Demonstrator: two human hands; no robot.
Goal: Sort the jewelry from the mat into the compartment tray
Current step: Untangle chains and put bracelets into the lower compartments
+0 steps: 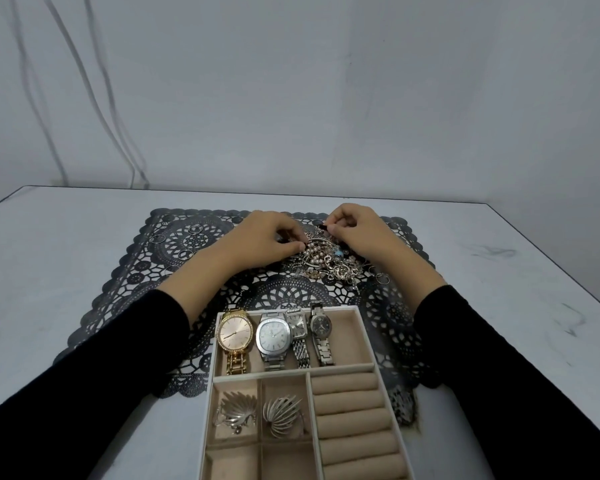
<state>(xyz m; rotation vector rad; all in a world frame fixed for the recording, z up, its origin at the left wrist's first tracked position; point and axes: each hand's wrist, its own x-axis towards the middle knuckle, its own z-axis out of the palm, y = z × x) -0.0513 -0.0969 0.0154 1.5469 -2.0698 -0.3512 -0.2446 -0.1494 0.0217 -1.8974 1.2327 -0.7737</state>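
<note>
Grey wall behind, a pale table (499, 271) below it, and on my feed a black lace mat (136, 289) covers the middle of the tabletop. On the mat's far right part I see the jewelry pile (326, 263), a tangle of pearly beads and silver links. The left hand (267, 237) has its fingers curled, tips pinching into the pile's left edge; which piece it has I cannot tell. The right hand (357, 230) is curled too, thumb and forefinger pinching a small dark piece (324, 226) at the pile's far side. Loose rings (195, 229) lie on the mat left of the left hand. The compartment tray (365, 329) sits nearest me, its far end overlapping the mat. Four watches (273, 336) lie side by side in its far compartment. Two silver brooches (236, 408) fill two small compartments behind them, one each, left of the ring rolls (347, 403)
</note>
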